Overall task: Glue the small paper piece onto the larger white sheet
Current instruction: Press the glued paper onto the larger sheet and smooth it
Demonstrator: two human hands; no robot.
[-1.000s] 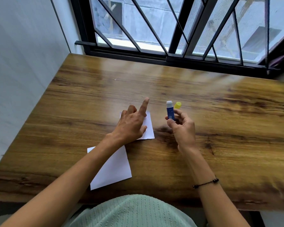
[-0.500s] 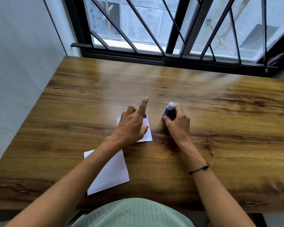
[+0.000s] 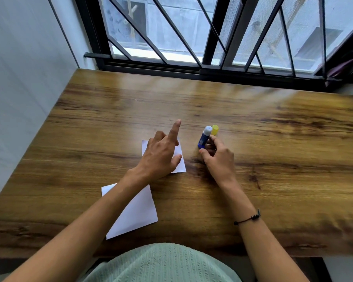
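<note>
A brown wooden table [image 3: 253,159] stands below a black-barred window [image 3: 212,37]. The left hand [image 3: 161,157] presses the small white paper piece [image 3: 179,159], forefinger raised; the right hand [image 3: 218,159] grips the uncapped blue glue stick [image 3: 204,137]; the larger white sheet [image 3: 137,212] lies under the left forearm

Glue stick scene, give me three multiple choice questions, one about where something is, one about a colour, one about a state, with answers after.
1. Where is the larger white sheet?
A. Nearer the person than the small paper piece
B. Against the window
C. Right of the glue stick

2. What colour is the cap by the glue stick?
A. Red
B. Yellow
C. Black

3. What state is the glue stick in?
A. Capped, lying flat on the table
B. Uncapped, held in the right hand
C. Uncapped, held in the left hand

Answers: 1 A, the sheet lies under the left forearm near the table's front edge. 2 B, a yellow cap shows beside the stick's tip. 3 B, the pale tip is bare and the right fingers wrap the blue body.
</note>
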